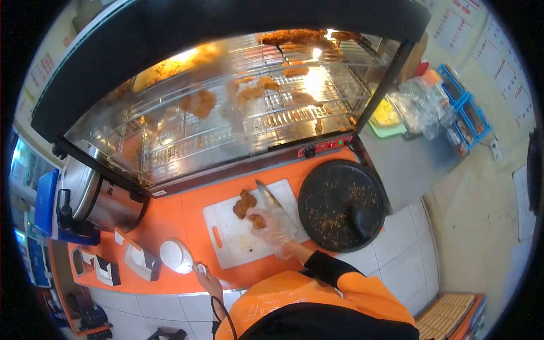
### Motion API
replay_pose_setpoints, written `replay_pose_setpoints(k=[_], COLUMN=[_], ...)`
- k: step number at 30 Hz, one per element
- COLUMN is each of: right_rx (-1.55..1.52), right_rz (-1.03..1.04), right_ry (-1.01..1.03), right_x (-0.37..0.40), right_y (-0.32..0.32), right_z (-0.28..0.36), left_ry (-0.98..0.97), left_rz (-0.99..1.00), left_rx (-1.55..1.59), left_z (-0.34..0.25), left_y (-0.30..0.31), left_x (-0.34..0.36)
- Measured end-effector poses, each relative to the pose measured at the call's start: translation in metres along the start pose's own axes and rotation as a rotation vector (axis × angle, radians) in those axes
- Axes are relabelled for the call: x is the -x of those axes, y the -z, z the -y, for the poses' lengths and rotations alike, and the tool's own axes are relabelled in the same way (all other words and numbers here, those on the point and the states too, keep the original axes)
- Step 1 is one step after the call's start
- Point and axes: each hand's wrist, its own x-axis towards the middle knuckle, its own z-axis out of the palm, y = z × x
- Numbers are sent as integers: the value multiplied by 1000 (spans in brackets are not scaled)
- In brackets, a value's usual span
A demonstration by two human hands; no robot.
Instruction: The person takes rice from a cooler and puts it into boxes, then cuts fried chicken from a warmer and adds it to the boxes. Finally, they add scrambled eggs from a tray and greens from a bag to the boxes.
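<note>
My right hand [272, 231], in a clear plastic glove, is closed on a piece of fried chicken [258, 221] over a white cutting board [232, 253]. Just beyond it, a larger piece of fried chicken [244, 204] lies on the board. A knife [268, 196] with a wide blade rests on the board to the right of the chicken; the gloved hand partly hides that area. My bare left hand [209, 283] is low at the counter's front edge, its fingers closed around a small white handle-like part beside a round white container [176, 256].
A glass warming cabinet [226, 127] with fried pieces on racks stands behind the board. At right is a round black pan [340, 205] with crumbs. Open boxes [141, 262] and a steel cooker [105, 195] are at left. A steel side table [402, 167] holds bagged food.
</note>
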Motion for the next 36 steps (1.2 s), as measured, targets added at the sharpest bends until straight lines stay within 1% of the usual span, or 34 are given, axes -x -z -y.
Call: replay_pose_setpoints(k=[1,3,4,5,6,7,10,12,14,15,16,17,18,19,20,21,22,24,27,28,29,31,33,36], right_rx=[-50,198,339,464,488,198,1702,1248,1033,1098,1152,1170,1167,1182,1131,1082,1112,1138,1180,1218,1259,1311,1309,1226], right_rz=[-99,-331,-392,-424,-383,-216,219,497,179,64,-41,-7,13,-10,3,12,108,-17,-3,30,57,-113,-207,-192], right_ry=[87,-22,194,85,61,0,499,-3,-86,60,207,230,157,210,228,243,170,322,676,639,602,654,663,571], right_x=[-18,-58,-88,-111,-131,-150,-219,-250,-258,-263,-265,-267,-262,-259,-255,-254,-252,-254,-272,-274,-274,-266,-260,-252], right_y=[29,86,115,133,149,160,171,165,160,157,155,156,156,157,159,162,162,163,162,161,159,157,152,146], right_z=[17,76,66,78,93,105,79,80,84,69,52,52,58,57,55,56,62,51,21,16,24,39,44,45], left_ry=[6,40,57,44,35,28,2,-9,-28,6,-37,-66,-91,-16,51,50,45,41,60,76,86,53,-13,13], left_rz=[-43,-81,-99,-94,-111,-127,-162,-175,-181,-157,-205,-255,-307,-297,-288,-264,-241,-198,-149,-137,-122,-127,-106,-54], left_rx=[-40,-10,4,-8,-10,-12,2,-39,-137,-131,-193,-259,-327,-256,-184,-217,-245,-276,-281,-283,-282,-280,-258,-320], left_z=[9,8,6,3,-2,-6,-16,-26,-37,-28,-19,-21,-20,-10,-6,-3,-6,-14,-28,-33,-35,-26,-22,0], left_y=[-4,-14,-18,-23,-29,-36,-52,-59,-60,-56,-56,-58,-61,-61,-58,-56,-57,-59,-68,-71,-72,-73,-78,-79], left_x=[6,20,26,33,38,45,64,81,97,104,112,118,127,131,132,135,132,124,109,104,100,97,90,86])
